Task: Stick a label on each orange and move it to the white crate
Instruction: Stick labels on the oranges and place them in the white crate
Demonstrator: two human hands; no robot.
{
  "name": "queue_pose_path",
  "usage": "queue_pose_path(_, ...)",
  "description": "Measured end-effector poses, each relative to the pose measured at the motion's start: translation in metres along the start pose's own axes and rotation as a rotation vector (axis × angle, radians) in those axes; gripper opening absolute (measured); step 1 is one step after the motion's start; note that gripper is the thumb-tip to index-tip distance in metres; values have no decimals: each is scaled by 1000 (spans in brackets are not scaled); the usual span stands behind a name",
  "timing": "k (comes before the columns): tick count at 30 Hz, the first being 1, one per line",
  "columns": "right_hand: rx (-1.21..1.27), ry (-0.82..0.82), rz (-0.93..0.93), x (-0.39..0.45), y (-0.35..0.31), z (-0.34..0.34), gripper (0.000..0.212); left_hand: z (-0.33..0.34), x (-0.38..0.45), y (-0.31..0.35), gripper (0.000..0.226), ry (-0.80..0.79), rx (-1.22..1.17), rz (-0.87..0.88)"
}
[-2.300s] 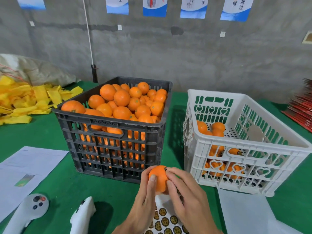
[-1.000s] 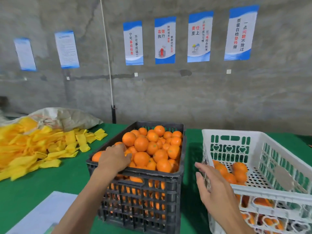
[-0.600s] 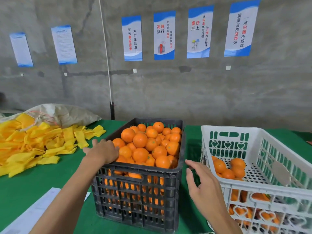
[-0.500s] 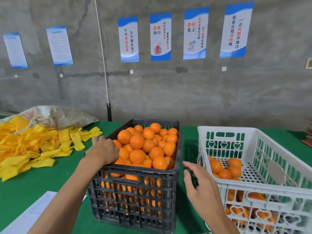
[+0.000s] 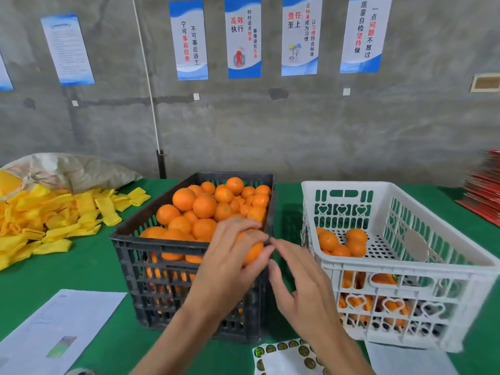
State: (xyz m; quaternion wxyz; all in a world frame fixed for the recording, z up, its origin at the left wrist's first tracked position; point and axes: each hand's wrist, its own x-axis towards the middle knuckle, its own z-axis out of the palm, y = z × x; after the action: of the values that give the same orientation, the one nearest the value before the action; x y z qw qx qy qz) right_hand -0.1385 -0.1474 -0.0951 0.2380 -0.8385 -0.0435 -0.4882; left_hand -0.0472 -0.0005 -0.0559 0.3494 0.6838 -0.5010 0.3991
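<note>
Progress looks early: white crate (image 5: 405, 261) holds few oranges, black crate (image 5: 186, 247) stays heaped, and left hand (image 5: 230, 255) has its grip curled round one orange (image 5: 253, 253) over the black crate's near-right corner, right hand (image 5: 300, 282) loose-fingered, empty.

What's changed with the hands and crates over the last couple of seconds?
The left hand reached into the black slatted plastic crate, gripped a fresh round orange and drew it back over the near rim. The right hand, emptied after the last orange, came across beside it. The white plastic crate and round-label sticker sheet kept their places.
</note>
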Motion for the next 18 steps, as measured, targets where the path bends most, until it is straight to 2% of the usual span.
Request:
queue_pose_path(3,73,0,-30,-23,10,-10,40,37,-33,25,18,35,-78,139)
queue_pose_path(5,31,-104,6,-49,26,-18,42,61,-59,33,19,21,-148,95)
queue_pose_path(10,-48,-369,185,-108,63,-22,35,107,-123,46,23,-162,-390,-282)
queue_pose_path(14,-48,-562,331,-136,81,-17,27,117,-160,47,14,-300,-548,-706)
queue_pose_path(16,-59,-690,424,-151,89,-19,42,119,-169,46,19,-285,-587,-824)
queue_pose_path(18,-3,-808,513,-162,96,-23,71,119,-169,45,25,-249,-605,-871)
